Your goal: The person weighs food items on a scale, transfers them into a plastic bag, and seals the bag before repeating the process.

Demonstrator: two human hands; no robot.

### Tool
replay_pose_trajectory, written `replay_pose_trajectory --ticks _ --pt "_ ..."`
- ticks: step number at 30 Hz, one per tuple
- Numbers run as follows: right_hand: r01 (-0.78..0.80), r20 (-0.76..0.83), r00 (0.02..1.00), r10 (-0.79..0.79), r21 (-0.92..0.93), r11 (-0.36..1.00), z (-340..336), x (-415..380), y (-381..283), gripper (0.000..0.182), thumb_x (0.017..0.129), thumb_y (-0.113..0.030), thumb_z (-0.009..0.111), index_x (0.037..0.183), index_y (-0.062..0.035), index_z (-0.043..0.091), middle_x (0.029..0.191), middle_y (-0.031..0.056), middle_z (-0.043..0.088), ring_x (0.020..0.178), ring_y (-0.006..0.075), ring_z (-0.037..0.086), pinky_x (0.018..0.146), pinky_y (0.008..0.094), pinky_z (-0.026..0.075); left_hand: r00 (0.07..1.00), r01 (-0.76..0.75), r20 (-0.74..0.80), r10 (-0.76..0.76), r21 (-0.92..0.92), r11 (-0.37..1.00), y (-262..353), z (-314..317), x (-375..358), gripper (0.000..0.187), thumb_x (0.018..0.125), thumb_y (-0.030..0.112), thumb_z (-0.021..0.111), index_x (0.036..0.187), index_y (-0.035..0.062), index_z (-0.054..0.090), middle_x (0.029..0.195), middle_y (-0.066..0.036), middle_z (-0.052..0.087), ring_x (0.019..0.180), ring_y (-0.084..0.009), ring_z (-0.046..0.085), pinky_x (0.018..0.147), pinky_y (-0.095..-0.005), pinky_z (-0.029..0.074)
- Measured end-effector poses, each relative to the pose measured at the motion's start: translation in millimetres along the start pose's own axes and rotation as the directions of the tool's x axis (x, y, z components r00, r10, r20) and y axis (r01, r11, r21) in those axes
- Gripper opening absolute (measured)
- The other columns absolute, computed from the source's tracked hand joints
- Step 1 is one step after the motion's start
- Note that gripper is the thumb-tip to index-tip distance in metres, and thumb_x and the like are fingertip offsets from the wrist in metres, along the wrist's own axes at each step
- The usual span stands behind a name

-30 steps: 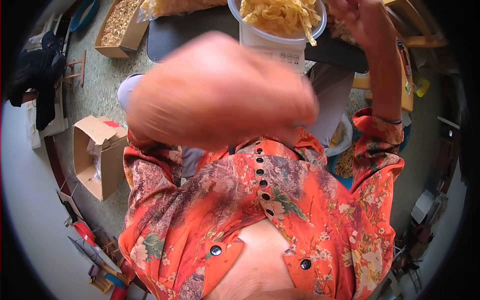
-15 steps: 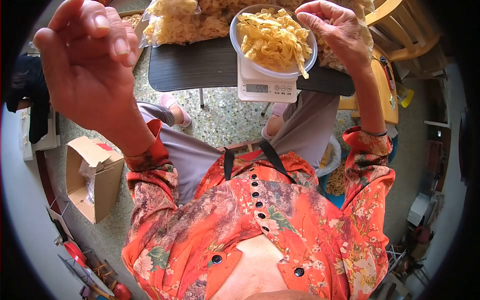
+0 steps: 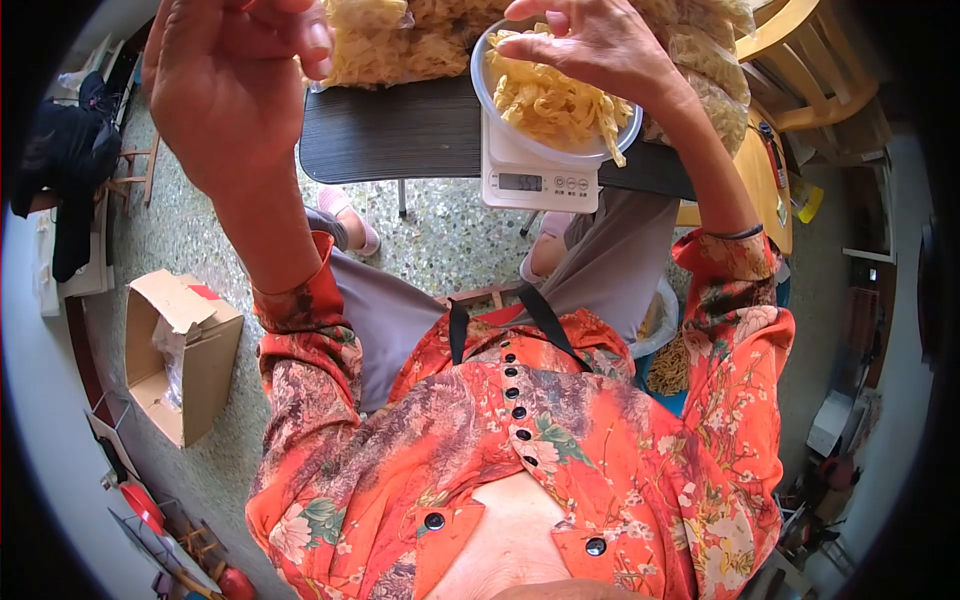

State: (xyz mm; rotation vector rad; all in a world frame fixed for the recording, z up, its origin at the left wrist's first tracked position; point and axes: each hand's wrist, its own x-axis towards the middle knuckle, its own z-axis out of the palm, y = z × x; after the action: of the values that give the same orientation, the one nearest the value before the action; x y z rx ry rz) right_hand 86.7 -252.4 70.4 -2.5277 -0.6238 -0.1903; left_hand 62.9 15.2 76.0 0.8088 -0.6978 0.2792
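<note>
My right hand (image 3: pixel 600 45) hangs over a clear bowl (image 3: pixel 487 100) heaped with pale yellow dried noodles (image 3: pixel 555 100). Its bent fingers reach down into the heap and pinch some strands. The bowl stands on a white digital kitchen scale (image 3: pixel 540 180) at the near edge of a small dark table (image 3: pixel 400 130). My left hand (image 3: pixel 230 90) is raised high at the left, fingers bent, fingertips next to clear bags of noodles (image 3: pixel 390 40) at the table's back. Nothing shows in that hand, and the frame's top edge cuts off its fingertips.
More noodle bags (image 3: pixel 710 90) lie right of the scale beside a wooden chair (image 3: pixel 820 80). An open cardboard box (image 3: pixel 175 340) stands on the speckled floor at the left. A basket of noodles (image 3: pixel 675 365) sits by my right knee. Dark clothing (image 3: pixel 65 150) hangs far left.
My left hand moved from close in front of the camera up and right towards the bags. My right hand moved from the bowl's right rim to above the noodles.
</note>
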Motion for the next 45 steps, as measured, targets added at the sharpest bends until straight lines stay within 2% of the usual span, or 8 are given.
replay_pose_trajectory --ticks 6,17,24,29,37,40,42,45 --pt "0.075 -0.001 0.997 -0.076 -0.189 0.979 12.7 8.2 18.3 0.030 0.086 -0.033 0.071 0.102 -0.0081 0.077 0.097 0.0159 0.073 0.097 0.0325 0.070 0.088 0.0422 0.055 0.995 -0.097 0.035 0.093 0.145 0.985 -12.7 -5.0 7.6 0.037 0.112 0.026 0.043 0.107 -0.0036 0.064 0.066 -0.009 0.063 0.046 -0.0155 0.063 0.033 -0.0245 0.049" --pt "-0.074 -0.156 0.959 0.235 0.665 0.743 -3.7 -1.0 51.4 0.021 0.089 -0.012 0.080 0.105 -0.0016 0.073 0.090 0.0016 0.073 0.078 0.0075 0.067 0.067 0.0244 0.055 0.997 0.007 -0.071 0.013 0.271 0.963 -18.7 15.3 6.7 0.036 0.110 0.026 0.046 0.102 -0.0029 0.065 0.066 -0.008 0.062 0.044 -0.0128 0.058 0.034 -0.0225 0.046" --pt "0.172 -0.118 0.849 0.515 0.983 -0.058 -26.5 -28.8 50.4 0.027 0.096 -0.031 0.074 0.111 -0.0102 0.065 0.089 0.0003 0.063 0.072 0.0112 0.058 0.056 0.0216 0.041 1.000 -0.022 0.008 0.021 0.262 0.965 -27.5 -4.7 9.3 0.035 0.110 0.026 0.048 0.106 -0.0024 0.067 0.065 -0.006 0.062 0.043 -0.0110 0.056 0.035 -0.0203 0.045" --pt "0.124 -0.008 0.955 0.298 0.919 -0.373 -30.0 -59.3 86.9 0.024 0.092 -0.032 0.074 0.097 -0.0105 0.066 0.091 -0.0003 0.055 0.074 0.0121 0.051 0.054 0.0234 0.038 0.998 -0.054 -0.009 0.056 0.156 0.986 -18.0 0.8 10.9 0.033 0.110 0.026 0.048 0.110 -0.0014 0.067 0.070 -0.007 0.063 0.048 -0.0104 0.058 0.037 -0.0184 0.048" --pt "0.163 0.021 0.846 0.533 0.941 -0.296 -23.3 -83.3 112.2 0.012 0.088 -0.019 0.067 0.092 -0.0073 0.064 0.089 0.0035 0.060 0.076 0.0139 0.056 0.053 0.0230 0.039 0.978 0.121 0.176 -0.112 -0.041 0.992 10.3 -24.4 19.1 0.033 0.107 0.022 0.050 0.114 -0.0067 0.064 0.079 -0.009 0.059 0.060 -0.0153 0.055 0.049 -0.0257 0.044" --pt "0.053 0.144 0.932 0.333 0.853 -0.518 -27.6 -81.9 90.5 0.013 0.087 -0.014 0.067 0.096 -0.0050 0.062 0.092 0.0058 0.063 0.073 0.0146 0.059 0.055 0.0231 0.047 0.936 0.239 0.289 -0.203 -0.094 0.967 22.0 -22.6 19.7 0.039 0.106 0.018 0.042 0.118 -0.0144 0.059 0.084 -0.013 0.051 0.065 -0.0195 0.047 0.059 -0.0326 0.040" --pt "0.447 -0.030 0.789 0.614 0.713 -0.540 -20.9 -72.9 56.7 0.011 0.091 -0.010 0.065 0.099 -0.0028 0.061 0.093 0.0062 0.063 0.070 0.0141 0.060 0.061 0.0228 0.054 0.938 0.229 0.291 -0.191 -0.103 0.968 23.1 -19.2 18.8 0.036 0.104 0.015 0.042 0.115 -0.0154 0.058 0.083 -0.012 0.049 0.065 -0.0196 0.046 0.060 -0.0326 0.040" --pt "0.352 -0.026 0.801 0.598 0.829 -0.435 -23.4 -70.2 82.7 0.007 0.098 -0.007 0.061 0.101 -0.0016 0.060 0.091 0.0054 0.060 0.073 0.0138 0.062 0.065 0.0230 0.058 0.917 0.245 0.350 -0.190 -0.119 0.962 23.8 -20.1 20.6 0.036 0.103 0.015 0.043 0.116 -0.0157 0.058 0.083 -0.014 0.049 0.066 -0.0198 0.047 0.060 -0.0327 0.039"
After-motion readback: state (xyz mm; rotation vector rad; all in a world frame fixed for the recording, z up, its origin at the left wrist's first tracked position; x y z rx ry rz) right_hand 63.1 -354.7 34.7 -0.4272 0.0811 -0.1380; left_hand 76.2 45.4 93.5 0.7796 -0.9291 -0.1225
